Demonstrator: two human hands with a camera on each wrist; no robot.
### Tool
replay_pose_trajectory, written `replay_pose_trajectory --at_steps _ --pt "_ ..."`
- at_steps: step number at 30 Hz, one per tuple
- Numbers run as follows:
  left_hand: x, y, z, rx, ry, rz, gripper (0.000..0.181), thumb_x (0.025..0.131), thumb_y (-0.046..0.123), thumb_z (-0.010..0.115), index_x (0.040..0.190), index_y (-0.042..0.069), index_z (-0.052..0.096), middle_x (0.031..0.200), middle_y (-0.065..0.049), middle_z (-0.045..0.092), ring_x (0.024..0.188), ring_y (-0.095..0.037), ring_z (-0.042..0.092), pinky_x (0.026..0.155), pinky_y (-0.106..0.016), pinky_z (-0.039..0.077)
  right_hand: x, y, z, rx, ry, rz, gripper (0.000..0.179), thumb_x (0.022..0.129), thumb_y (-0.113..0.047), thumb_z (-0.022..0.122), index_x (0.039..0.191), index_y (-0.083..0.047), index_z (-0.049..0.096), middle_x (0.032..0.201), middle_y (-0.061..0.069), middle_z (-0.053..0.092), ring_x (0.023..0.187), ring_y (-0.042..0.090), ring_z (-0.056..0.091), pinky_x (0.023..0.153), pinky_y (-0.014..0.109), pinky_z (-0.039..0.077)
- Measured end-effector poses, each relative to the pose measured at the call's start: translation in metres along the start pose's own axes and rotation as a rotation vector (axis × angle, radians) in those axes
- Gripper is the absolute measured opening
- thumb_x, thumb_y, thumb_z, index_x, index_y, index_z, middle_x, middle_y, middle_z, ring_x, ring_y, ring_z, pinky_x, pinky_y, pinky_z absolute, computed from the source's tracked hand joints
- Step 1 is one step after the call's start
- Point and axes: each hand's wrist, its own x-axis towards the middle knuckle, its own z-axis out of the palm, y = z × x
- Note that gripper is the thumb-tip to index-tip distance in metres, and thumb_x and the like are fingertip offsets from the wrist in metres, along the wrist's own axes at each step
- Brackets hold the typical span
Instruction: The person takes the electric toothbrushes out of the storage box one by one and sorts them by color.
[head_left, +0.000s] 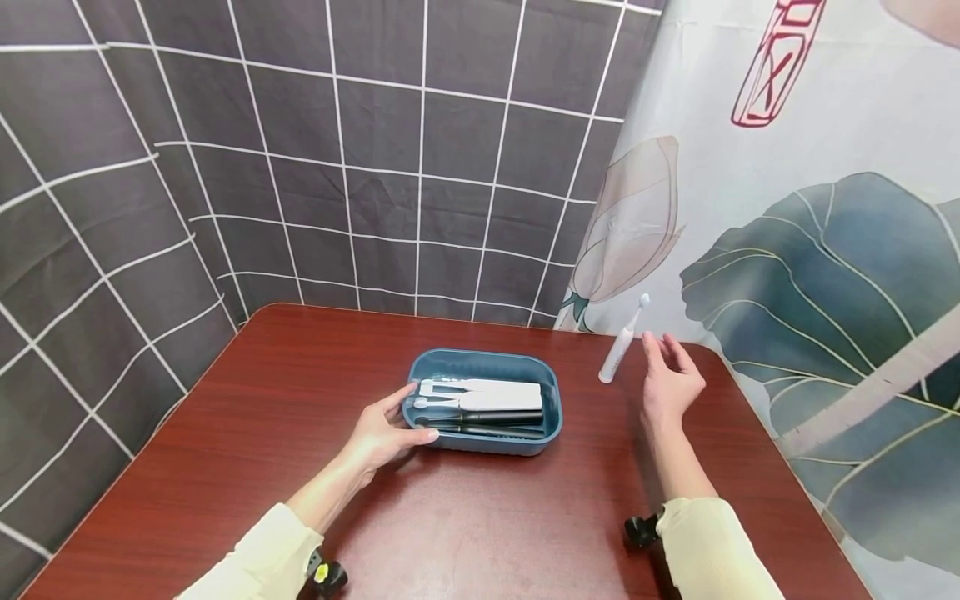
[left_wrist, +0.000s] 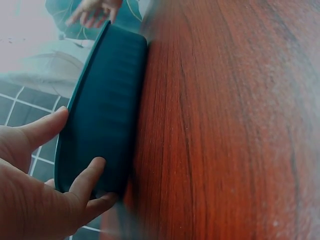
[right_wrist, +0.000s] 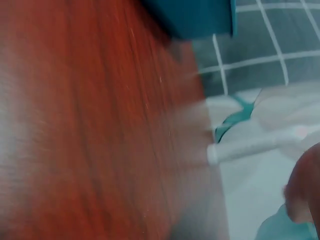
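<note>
A blue plastic basket [head_left: 551, 425] stands on the table, holding white electric toothbrushes [head_left: 502, 398] and black ones [head_left: 498, 417] side by side. My left hand [head_left: 378, 433] grips the basket's left end. In the left wrist view, its thumb is at the rim and other fingers [left_wrist: 87, 175] press the outer wall. At the table's back right, another white electric toothbrush [head_left: 621, 346] stands upright on its base. Close beside it on the right is my right hand [head_left: 670, 385], fingers loosely bent and holding nothing. The right wrist view shows this toothbrush [right_wrist: 255, 145] blurred, with the hand [right_wrist: 304, 187] at the edge.
The reddish-brown wooden table [head_left: 225, 450] reaches back to a dark grid-patterned curtain [head_left: 382, 167]. On the right hangs a white curtain [head_left: 705, 100] with large leaf and flower prints, near the standing toothbrush.
</note>
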Motion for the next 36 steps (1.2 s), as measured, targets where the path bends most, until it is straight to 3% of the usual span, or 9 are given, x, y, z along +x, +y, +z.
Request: replay_pose_trajectory --at_steps 3,5,8,11,13,18,22,27,36 --pt "0.001 -0.001 0.0 -0.001 0.004 -0.005 0.092 0.071 0.009 0.092 0.151 0.016 0.048 0.147 -0.022 0.05 0.133 -0.038 0.05 0.09 -0.041 0.055 -0.018 -0.016 0.003 0.008 -0.075 -0.144 0.039 0.078 -0.008 0.087 0.114 0.001 0.075 0.093 0.009 0.074 0.084 0.01 0.067 0.079 0.019 0.053" --pt "0.001 -0.001 -0.001 -0.005 0.012 -0.004 0.091 0.071 0.008 0.092 0.151 0.015 0.048 0.146 -0.022 0.05 0.132 -0.038 0.051 0.089 -0.041 0.056 -0.031 -0.025 0.008 -0.014 -0.214 -0.225 0.042 0.08 0.001 0.083 0.12 0.005 0.071 0.102 0.021 0.072 0.087 0.01 0.069 0.083 0.021 0.054" --pt "0.001 -0.002 -0.003 -0.002 0.016 0.008 0.091 0.071 0.007 0.092 0.151 0.014 0.048 0.146 -0.023 0.05 0.132 -0.038 0.051 0.09 -0.04 0.055 -0.046 -0.033 0.017 -0.061 -0.489 -0.264 0.053 0.08 0.012 0.078 0.13 0.008 0.063 0.12 0.032 0.063 0.1 0.014 0.068 0.095 0.028 0.052" --pt "0.001 -0.002 -0.003 0.004 0.014 0.014 0.091 0.072 0.007 0.091 0.151 0.014 0.048 0.147 -0.023 0.049 0.133 -0.038 0.049 0.093 -0.04 0.054 -0.055 -0.031 0.025 -0.174 -0.761 -0.253 0.069 0.08 0.012 0.078 0.143 -0.002 0.055 0.134 0.026 0.059 0.118 0.021 0.061 0.106 0.038 0.045" --pt "0.001 -0.002 -0.002 0.006 0.014 0.01 0.091 0.072 0.008 0.092 0.151 0.015 0.048 0.147 -0.022 0.049 0.134 -0.037 0.049 0.093 -0.04 0.053 -0.06 -0.028 0.031 -0.282 -0.911 -0.241 0.077 0.081 0.002 0.081 0.15 -0.014 0.05 0.142 0.014 0.056 0.128 0.024 0.054 0.11 0.043 0.039" --pt "0.0 -0.002 -0.002 0.006 0.019 0.003 0.092 0.071 0.009 0.092 0.151 0.016 0.048 0.146 -0.021 0.05 0.134 -0.036 0.049 0.093 -0.04 0.054 -0.071 -0.015 0.047 -0.479 -1.181 -0.278 0.084 0.083 -0.021 0.085 0.155 -0.025 0.041 0.153 0.002 0.046 0.137 0.024 0.045 0.113 0.052 0.034" --pt "-0.001 -0.002 -0.001 -0.008 0.015 0.002 0.091 0.072 0.008 0.092 0.151 0.016 0.048 0.147 -0.021 0.05 0.134 -0.037 0.049 0.09 -0.039 0.055 -0.081 -0.004 0.059 -0.609 -1.298 -0.356 0.085 0.082 -0.034 0.085 0.155 -0.024 0.042 0.152 0.004 0.046 0.138 0.022 0.043 0.112 0.049 0.036" --pt "-0.002 0.0 0.0 -0.017 0.003 -0.004 0.091 0.073 0.008 0.091 0.152 0.016 0.046 0.147 -0.021 0.05 0.133 -0.036 0.049 0.085 -0.036 0.057 -0.093 0.002 0.07 -0.773 -1.4 -0.367 0.085 0.08 -0.05 0.082 0.153 -0.023 0.046 0.147 0.008 0.048 0.133 0.026 0.045 0.107 0.049 0.041" --pt "-0.001 -0.001 0.002 -0.021 -0.003 -0.016 0.09 0.075 0.008 0.09 0.153 0.017 0.045 0.146 -0.02 0.051 0.131 -0.035 0.052 0.084 -0.037 0.057 -0.112 0.011 0.085 -1.035 -1.463 -0.44 0.079 0.081 -0.063 0.074 0.149 -0.031 0.05 0.132 0.004 0.053 0.117 0.021 0.052 0.094 0.042 0.048"
